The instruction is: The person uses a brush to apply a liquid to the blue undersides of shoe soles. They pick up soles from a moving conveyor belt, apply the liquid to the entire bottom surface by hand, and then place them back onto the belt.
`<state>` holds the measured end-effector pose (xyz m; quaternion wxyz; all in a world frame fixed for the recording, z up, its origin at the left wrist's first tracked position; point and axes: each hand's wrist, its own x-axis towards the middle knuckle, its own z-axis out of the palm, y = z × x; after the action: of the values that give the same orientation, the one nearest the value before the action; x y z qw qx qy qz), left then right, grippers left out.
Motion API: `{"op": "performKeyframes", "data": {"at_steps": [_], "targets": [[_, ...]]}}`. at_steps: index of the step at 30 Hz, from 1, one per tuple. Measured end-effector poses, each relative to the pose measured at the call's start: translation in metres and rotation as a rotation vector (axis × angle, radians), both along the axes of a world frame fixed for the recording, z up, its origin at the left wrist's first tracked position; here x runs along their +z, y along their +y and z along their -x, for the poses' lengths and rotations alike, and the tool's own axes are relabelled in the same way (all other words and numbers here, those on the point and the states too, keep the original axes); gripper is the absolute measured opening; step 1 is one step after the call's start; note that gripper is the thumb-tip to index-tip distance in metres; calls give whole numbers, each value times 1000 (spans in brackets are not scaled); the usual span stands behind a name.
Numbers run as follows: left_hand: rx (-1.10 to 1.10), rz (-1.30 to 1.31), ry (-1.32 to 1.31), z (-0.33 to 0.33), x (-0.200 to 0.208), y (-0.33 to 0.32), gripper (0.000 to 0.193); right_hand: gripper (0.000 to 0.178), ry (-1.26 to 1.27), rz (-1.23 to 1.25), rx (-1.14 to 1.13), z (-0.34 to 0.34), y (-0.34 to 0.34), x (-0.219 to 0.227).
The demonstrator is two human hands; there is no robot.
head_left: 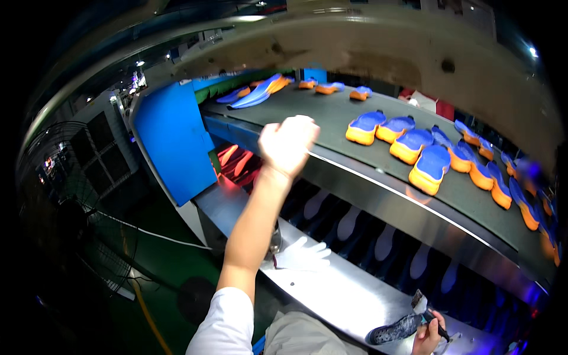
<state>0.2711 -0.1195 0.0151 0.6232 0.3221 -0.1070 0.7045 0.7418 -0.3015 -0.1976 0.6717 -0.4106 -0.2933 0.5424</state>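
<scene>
My left hand (288, 144) reaches up over the near edge of the dark conveyor belt (331, 139). Its fingers look curled in, and whatever they may hold is hidden. Low at the right, my right hand (431, 334) grips a brush (420, 303) with a dark handle and pale, worn bristles. Beside it on the metal ledge (349, 303) lies a dark, speckled piece shaped like a shoe sole (392, 331). Several blue and orange shoe soles (430, 170) rest on the belt, to the right of my left hand.
A white glove (303, 255) lies on the ledge. Below the belt, pale sole shapes (349, 223) sit in a dark lower level, with red-lit ones (241, 164) at its left. A blue machine panel (171, 142) stands left, and a caged fan (97, 225) stands beyond it.
</scene>
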Motion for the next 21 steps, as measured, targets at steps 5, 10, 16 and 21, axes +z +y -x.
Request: {"op": "performKeyframes", "data": {"at_steps": [5, 10, 16, 21], "targets": [[-456, -224, 691, -199, 22, -120, 26, 23, 42, 46, 5, 11, -3, 31], [-536, -344, 797, -215, -19, -204, 28, 28, -70, 112, 66, 24, -18, 24], [-433, -260, 850, -195, -60, -233, 30, 26, 10, -33, 219, 26, -8, 21], [-369, -155, 921, -187, -80, -233, 31, 25, 148, -145, 252, 1, -6, 18]]}}
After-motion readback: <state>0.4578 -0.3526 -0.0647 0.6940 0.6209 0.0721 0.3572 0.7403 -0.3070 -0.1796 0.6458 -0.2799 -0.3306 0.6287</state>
